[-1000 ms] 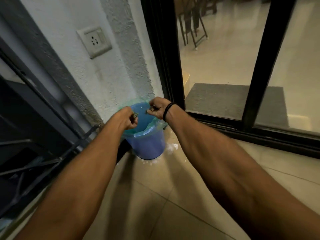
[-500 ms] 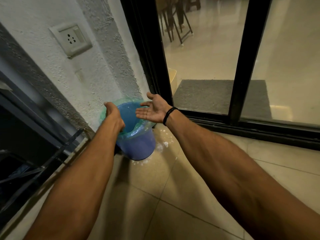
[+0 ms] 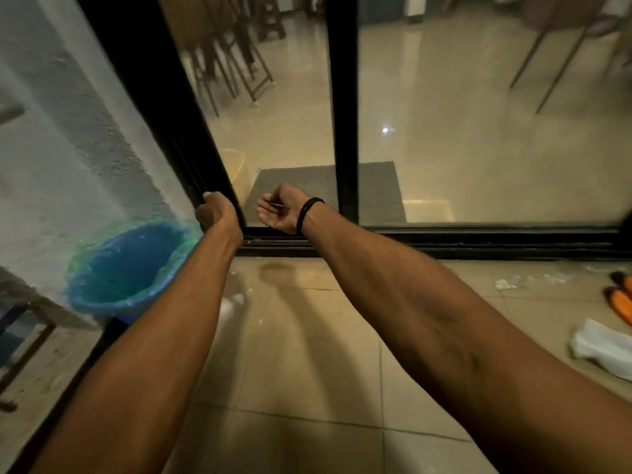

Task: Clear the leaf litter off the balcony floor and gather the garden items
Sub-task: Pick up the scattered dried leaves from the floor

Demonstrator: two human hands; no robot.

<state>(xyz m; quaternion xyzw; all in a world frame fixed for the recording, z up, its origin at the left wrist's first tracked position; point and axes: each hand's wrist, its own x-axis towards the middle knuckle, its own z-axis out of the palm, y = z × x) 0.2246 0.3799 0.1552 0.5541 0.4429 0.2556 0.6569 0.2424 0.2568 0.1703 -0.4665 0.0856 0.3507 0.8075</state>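
Observation:
The blue bin [image 3: 102,302] with a green liner stands on the floor at the left, against the white wall. Both my arms reach forward past it toward the sliding door. My left hand [image 3: 217,213] is in front of the black door frame [image 3: 205,159], back toward me, fingers curled in with nothing visible in them. My right hand [image 3: 282,210], with a black band on the wrist, hangs palm up above the door track, fingers loosely curled. No leaf litter shows in either hand.
White scraps [image 3: 502,283] lie by the door track at the right. Two orange-tipped items [image 3: 620,302] and a white plastic bag [image 3: 605,347] lie on the tiles at the right edge. A dark metal rack [image 3: 20,336] stands at the left.
Both hands held bits over the bin, then opened above it. They have since moved right, away from the bin to the door frame, and my view swung right.

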